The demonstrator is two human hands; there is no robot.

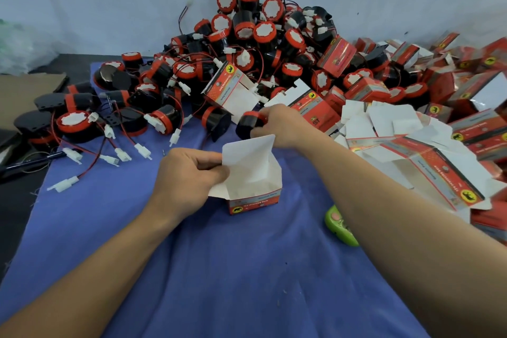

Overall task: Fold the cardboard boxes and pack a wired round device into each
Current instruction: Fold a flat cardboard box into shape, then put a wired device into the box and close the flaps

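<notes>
The step in hand is the packing of one device into a box that is already set up. In the middle of the frame a small red-and-white cardboard box (255,186) stands upright on the blue cloth (219,269), mouth up, its tall white lid flap raised at the back and a side flap splayed out to the left. The left hand (189,173) pinches that left flap between thumb and curled fingers, which holds the mouth wide. Just above and behind the box, the right hand (279,125) curls round a black round device (247,125) with a red band, at the near edge of the heap of devices (247,35) that fills the upper middle of the frame. Whether the device is clear of the cloth, and where its wire and white plug run, cannot be told.

The next move, as I judge it, calls for bringing the device over the open mouth and lowering it in squarely — with the wire gathered so that it does not snag on its neighbours or hang over the rim. Then the side flaps go in and the lid tucks shut.

A large spread of other boxes (411,145), some flat and some folded, lies at the right, and a green object (338,225) shows partly under the right forearm — so much of the task seems left.
</notes>
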